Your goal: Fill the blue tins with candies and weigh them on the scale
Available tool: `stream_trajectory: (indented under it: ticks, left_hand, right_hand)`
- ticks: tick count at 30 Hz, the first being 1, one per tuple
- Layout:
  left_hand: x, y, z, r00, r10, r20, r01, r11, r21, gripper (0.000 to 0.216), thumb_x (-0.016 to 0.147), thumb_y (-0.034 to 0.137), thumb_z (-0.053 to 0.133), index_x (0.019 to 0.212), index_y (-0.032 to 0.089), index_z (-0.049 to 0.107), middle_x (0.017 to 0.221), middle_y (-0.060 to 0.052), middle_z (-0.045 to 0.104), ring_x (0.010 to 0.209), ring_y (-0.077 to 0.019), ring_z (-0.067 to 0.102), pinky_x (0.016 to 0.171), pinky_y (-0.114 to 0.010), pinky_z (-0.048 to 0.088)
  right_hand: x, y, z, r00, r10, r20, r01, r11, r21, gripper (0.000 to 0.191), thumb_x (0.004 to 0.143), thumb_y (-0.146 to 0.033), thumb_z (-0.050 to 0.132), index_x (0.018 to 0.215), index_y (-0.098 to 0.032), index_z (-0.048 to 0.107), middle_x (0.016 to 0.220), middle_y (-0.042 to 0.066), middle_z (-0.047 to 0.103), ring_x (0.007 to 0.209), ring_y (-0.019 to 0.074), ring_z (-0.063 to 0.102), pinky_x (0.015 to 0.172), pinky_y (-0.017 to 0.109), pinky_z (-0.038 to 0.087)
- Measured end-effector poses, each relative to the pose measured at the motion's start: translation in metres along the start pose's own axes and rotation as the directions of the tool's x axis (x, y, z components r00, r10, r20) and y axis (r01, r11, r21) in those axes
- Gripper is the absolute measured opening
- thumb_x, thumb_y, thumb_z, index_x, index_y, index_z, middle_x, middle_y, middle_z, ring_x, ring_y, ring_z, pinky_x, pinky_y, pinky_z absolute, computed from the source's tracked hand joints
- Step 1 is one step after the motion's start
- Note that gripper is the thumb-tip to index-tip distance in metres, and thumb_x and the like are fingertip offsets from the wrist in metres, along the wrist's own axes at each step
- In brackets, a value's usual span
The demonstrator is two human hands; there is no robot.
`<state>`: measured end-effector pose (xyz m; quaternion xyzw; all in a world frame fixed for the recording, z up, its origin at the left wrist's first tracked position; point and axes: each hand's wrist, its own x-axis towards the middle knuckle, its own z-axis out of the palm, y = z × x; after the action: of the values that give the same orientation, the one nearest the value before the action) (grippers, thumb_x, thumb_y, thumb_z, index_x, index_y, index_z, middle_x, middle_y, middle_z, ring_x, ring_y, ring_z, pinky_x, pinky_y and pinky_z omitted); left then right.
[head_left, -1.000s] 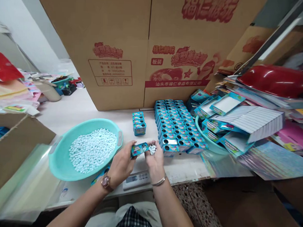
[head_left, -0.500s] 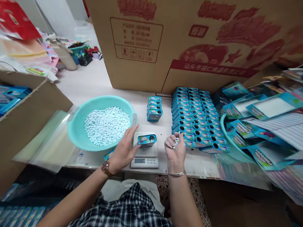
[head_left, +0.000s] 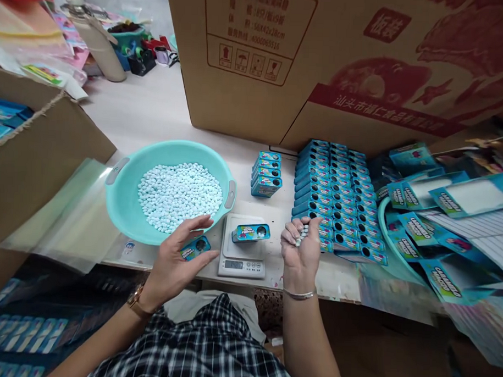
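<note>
On a white digital scale (head_left: 242, 268) stands a small blue candy box (head_left: 252, 233) with a round hole in its top. My left hand (head_left: 183, 261) hovers left of the scale, thumb and fingers apart and nothing between them. Just beyond that hand, a second blue candy box (head_left: 196, 247) is partly hidden. My right hand (head_left: 302, 248), palm up to the right of the scale, curls its fingers around several pale candies (head_left: 303, 233). A turquoise basin (head_left: 122, 206) at the left holds a heap of pale blue candies (head_left: 179, 194).
A short row of blue boxes (head_left: 267, 175) stands behind the scale. Packed rows of boxes (head_left: 333, 197) fill the right middle. Flat cartons (head_left: 442, 272) overflow a basin at far right. A big cardboard carton (head_left: 246, 95) blocks the back; an open cardboard box (head_left: 50, 148) stands left.
My left hand has drawn away from the box on the scale, back to the left and nearer me. My right hand still holds the candies. The view has shifted slightly.
</note>
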<state>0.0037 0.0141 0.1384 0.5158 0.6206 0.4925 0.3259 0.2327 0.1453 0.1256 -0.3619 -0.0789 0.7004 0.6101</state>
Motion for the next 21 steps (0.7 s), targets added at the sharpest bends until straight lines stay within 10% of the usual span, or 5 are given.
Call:
stream_trajectory:
  ticks: [12, 21]
  left_hand:
    - [0.037, 0.011, 0.058, 0.919, 0.248, 0.306, -0.342, 0.889, 0.305, 0.064, 0.081, 0.021, 0.069, 0.139, 0.021, 0.041, 0.134, -0.011, 0.055, 0.125, -0.0271, 0.051, 0.109, -0.047, 0.043]
    - [0.055, 0.011, 0.093, 0.934, 0.118, 0.337, -0.269, 0.855, 0.443, 0.032, 0.082, 0.021, 0.066, 0.113, 0.018, 0.058, 0.108, -0.008, 0.064, 0.103, -0.0260, 0.058, 0.090, -0.042, 0.051]
  right_hand:
    - [-0.008, 0.029, 0.037, 0.979, -0.186, 0.083, 0.199, 0.963, -0.182, 0.043, 0.080, -0.056, 0.068, 0.071, -0.020, 0.047, 0.056, -0.010, 0.038, 0.040, 0.0028, 0.031, 0.037, 0.016, 0.024]
    - [-0.009, 0.041, 0.038, 0.924, -0.347, 0.161, 0.382, 0.867, -0.321, 0.043, 0.089, -0.055, 0.057, 0.066, -0.020, 0.048, 0.058, -0.007, 0.042, 0.050, 0.0065, 0.043, 0.050, 0.020, 0.038]
